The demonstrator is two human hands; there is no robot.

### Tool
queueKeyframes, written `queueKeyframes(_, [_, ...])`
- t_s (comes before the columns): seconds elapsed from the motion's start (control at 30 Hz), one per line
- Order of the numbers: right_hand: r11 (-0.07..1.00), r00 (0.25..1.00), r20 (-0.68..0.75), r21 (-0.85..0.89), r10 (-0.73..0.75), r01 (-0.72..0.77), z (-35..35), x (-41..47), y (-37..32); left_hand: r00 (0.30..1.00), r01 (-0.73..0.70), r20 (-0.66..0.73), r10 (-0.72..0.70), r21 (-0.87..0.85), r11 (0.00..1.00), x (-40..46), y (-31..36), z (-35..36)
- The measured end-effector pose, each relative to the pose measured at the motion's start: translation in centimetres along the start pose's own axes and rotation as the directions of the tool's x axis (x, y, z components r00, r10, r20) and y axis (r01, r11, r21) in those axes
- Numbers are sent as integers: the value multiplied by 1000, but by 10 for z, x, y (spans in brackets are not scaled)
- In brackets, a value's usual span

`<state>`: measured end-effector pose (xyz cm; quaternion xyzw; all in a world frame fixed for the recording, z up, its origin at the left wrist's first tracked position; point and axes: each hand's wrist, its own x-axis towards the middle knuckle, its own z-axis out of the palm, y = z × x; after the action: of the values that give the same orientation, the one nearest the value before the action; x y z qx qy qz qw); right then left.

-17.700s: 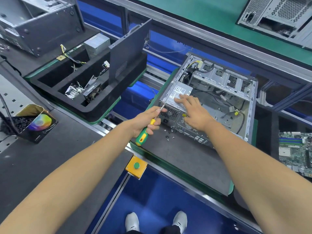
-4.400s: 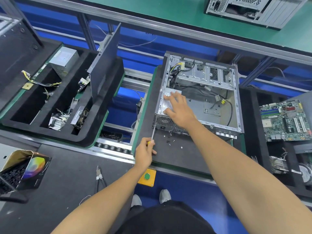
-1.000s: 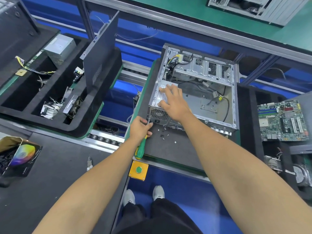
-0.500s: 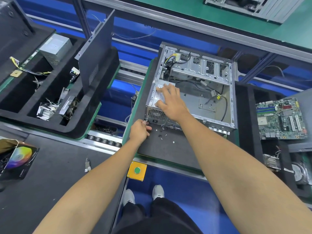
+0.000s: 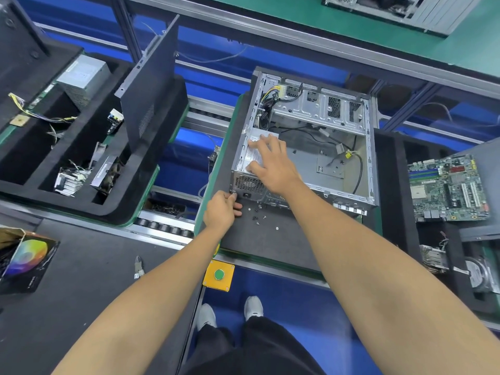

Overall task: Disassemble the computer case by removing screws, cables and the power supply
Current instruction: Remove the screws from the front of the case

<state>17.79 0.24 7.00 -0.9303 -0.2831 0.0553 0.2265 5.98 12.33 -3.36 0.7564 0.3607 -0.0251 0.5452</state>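
Silver computer case (image 5: 319,115); green motherboard (image 5: 449,188); yellow box (image 5: 218,275), green button.

A single head-worn view looks steeply down, close over the workbench (image 5: 81,266), facing forward.

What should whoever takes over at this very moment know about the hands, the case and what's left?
Left hand: curled at the computer case's rear lower corner; the screwdriver is hidden.
Right hand: flat on the power supply, bracing it.
Done: side panel off; loose screws lie on the mat behind the case.
Left: free the power supply, unplug the cables, lift it out.
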Motion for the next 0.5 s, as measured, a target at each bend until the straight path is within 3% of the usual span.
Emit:
queueKeyframes(0.3, [1000, 1000, 3, -5, 3, -3, -1, 0, -1, 998, -60, -24, 58, -67, 996, -6, 2, 6])
queueKeyframes(0.5, [1000, 1000, -7, -1, 6, -6, -1, -1, -2, 1000, -12, -6, 10, -255, 967, -8, 2, 8])
